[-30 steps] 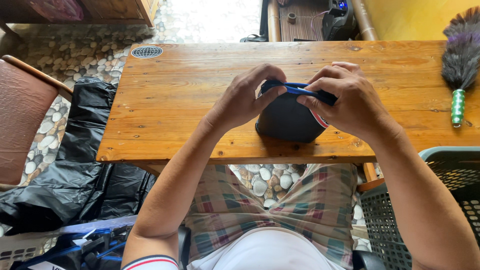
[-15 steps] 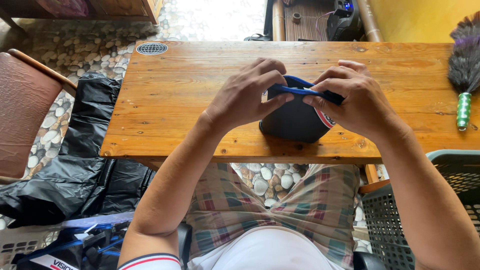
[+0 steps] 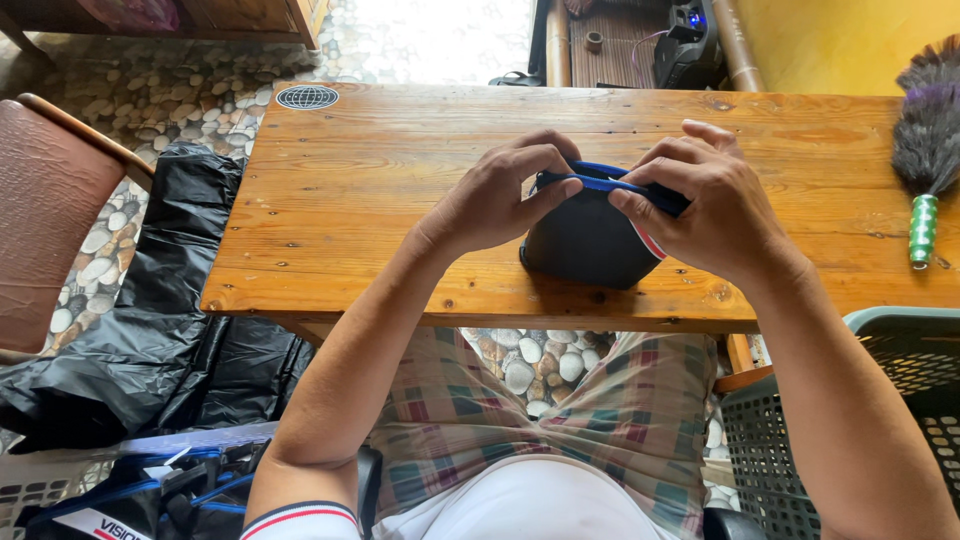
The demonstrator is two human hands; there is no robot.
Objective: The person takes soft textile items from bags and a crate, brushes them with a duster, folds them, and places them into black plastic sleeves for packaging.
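Both hands pinch the blue-edged rim of a dark cloth pouch (image 3: 585,245) that rests on the wooden table (image 3: 380,190), near its front edge. The left hand (image 3: 497,197) grasps the rim at 9 o'clock of the pouch, the right hand (image 3: 712,205) at 3 o'clock. A feather duster (image 3: 925,140) lies far at 3 o'clock. A black plastic bag (image 3: 150,340) is at 8 o'clock.
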